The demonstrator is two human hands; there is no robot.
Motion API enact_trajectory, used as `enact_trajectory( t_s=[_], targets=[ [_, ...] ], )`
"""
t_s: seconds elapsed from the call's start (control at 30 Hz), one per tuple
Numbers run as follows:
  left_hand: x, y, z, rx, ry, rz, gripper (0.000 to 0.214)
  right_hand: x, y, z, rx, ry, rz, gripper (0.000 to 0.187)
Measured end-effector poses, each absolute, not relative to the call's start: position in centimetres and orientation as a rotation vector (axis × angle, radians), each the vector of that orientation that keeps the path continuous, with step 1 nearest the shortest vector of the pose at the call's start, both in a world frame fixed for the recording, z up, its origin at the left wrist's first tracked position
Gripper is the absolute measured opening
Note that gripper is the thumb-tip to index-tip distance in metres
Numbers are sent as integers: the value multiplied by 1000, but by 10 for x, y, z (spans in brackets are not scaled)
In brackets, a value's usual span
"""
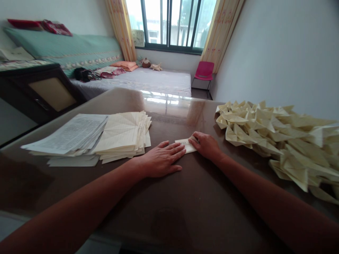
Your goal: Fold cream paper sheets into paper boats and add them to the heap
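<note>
A small folded piece of cream paper (188, 146) lies flat on the brown table (169, 204), partly covered by both hands. My left hand (162, 159) rests flat, its fingers stretched out and their tips pressing on the paper's left part. At the paper's right end, my right hand (205, 144) has its fingers curled and closed on the edge. Left of my hands sits a stack of creased cream sheets (120, 132). It overlaps a pile of printed white sheets (71, 132).
A large heap of folded cream paper shapes (267, 128) covers the table's right side. Beyond the table are a bed (164, 81), a pink chair (204, 71) and a window (169, 24). A dark cabinet (42, 88) stands at the left.
</note>
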State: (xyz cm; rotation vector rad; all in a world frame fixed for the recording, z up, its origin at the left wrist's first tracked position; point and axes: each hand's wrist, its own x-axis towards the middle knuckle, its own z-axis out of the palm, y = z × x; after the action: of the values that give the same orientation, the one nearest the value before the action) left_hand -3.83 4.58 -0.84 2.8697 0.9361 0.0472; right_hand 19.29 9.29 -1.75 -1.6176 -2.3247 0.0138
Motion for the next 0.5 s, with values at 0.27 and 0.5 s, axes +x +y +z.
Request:
enact_trajectory(
  t_s=[0.27, 0.5],
  targets=[
    [-39, 47, -9, 2922, 921, 85, 61, 193, 92, -22, -1633, -2313, 1, 22],
    [-39, 48, -6, 2924, 925, 49, 60, 191, 88, -10, -1487, -2347, -113, 30]
  ],
)
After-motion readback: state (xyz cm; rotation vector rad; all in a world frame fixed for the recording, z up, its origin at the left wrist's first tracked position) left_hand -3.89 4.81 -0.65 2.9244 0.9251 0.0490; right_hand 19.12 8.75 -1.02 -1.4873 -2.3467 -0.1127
